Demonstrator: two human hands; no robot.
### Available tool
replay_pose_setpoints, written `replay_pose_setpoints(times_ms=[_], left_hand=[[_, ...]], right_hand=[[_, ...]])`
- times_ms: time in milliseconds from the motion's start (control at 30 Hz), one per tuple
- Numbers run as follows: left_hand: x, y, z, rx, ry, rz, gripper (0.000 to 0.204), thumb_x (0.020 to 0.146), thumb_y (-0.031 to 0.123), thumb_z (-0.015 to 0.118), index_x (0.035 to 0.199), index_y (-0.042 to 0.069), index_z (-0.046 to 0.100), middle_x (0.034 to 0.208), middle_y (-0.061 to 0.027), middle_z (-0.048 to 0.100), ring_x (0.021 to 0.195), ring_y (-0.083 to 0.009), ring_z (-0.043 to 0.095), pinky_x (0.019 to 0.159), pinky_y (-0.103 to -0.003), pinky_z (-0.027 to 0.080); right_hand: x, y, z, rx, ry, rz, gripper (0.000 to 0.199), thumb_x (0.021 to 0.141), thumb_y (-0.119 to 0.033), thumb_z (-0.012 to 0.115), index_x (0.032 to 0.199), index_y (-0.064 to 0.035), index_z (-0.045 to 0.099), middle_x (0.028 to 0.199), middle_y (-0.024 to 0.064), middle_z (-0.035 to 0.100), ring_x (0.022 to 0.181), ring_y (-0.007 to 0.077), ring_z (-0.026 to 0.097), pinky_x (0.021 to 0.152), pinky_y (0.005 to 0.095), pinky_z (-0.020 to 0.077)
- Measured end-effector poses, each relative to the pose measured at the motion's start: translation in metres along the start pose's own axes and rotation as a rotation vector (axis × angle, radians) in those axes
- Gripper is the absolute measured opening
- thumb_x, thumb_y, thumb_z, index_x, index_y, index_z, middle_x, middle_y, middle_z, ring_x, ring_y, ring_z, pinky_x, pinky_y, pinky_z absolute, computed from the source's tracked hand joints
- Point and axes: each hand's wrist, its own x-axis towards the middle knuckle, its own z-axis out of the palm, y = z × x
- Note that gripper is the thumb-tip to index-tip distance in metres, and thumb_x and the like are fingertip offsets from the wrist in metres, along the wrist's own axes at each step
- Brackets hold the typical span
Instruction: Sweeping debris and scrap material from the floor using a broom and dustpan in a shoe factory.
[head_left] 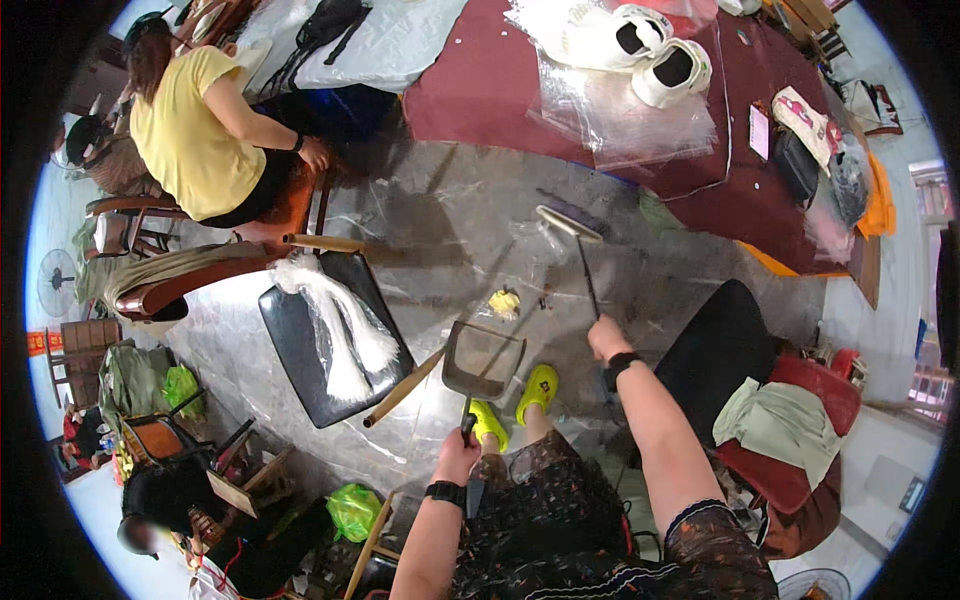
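My left hand (458, 460) is closed around the handle of a grey dustpan (488, 384). The pan lies low, just in front of my yellow-green clogs (539, 390). Out to the right, my right hand (607, 342) grips the dark stick of a broom (588, 277). Its wide head (570, 222) rests on the floor farther away, beside the table with the maroon cloth. A crumpled yellow scrap (504, 302) and small dark bits lie on the floor between broom head and dustpan. Clear plastic film (540, 245) lies by the broom head.
A black-padded chair (290, 330) holding white fibre bundles (345, 372) stands left of the dustpan. The maroon-covered table (470, 90) carries white shoes (672, 72). A person in yellow (190, 130) sits at far left. At right are a black chair (722, 340) and a red chair (770, 475).
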Motion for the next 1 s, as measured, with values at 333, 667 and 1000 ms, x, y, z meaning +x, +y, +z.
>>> replay_pose_setpoints(times_ms=[333, 667, 1000], left_hand=[[0.053, 0.000, -0.080, 0.114, -0.148, -0.017, 0.010, 0.081, 0.005, 0.038, 0.078, -0.001, 0.045, 0.063, -0.0089, 0.044, 0.057, -0.0148, 0.046, 0.048, -0.025, 0.039], [0.079, 0.040, -0.196, 0.542, -0.043, 0.251, 0.015, 0.074, 0.014, 0.051, 0.076, 0.000, 0.052, 0.057, -0.0085, 0.051, 0.054, -0.0220, 0.054, 0.050, -0.030, 0.044], [-0.007, -0.008, -0.110, 1.060, -0.250, 0.048, 0.017, 0.079, 0.007, 0.038, 0.073, -0.002, 0.052, 0.056, -0.0122, 0.046, 0.047, -0.0205, 0.046, 0.044, -0.028, 0.041]], right_hand=[[-0.139, -0.170, 0.143, 0.821, -0.049, 0.117, 0.050, 0.081, -0.014, 0.036, 0.125, 0.0032, 0.020, 0.089, 0.0268, 0.053, 0.082, 0.0408, 0.051, 0.068, 0.0459, 0.0408], [-0.247, -0.236, 0.125, 0.962, -0.144, 0.168, 0.044, 0.082, -0.017, 0.034, 0.124, -0.0053, 0.026, 0.073, 0.0256, 0.055, 0.069, 0.0416, 0.052, 0.062, 0.0486, 0.0398], [-0.327, -0.176, 0.117, 1.046, 0.005, 0.265, 0.041, 0.086, -0.020, 0.035, 0.124, -0.0049, 0.031, 0.105, 0.0218, 0.050, 0.091, 0.0384, 0.048, 0.076, 0.0424, 0.0403]])
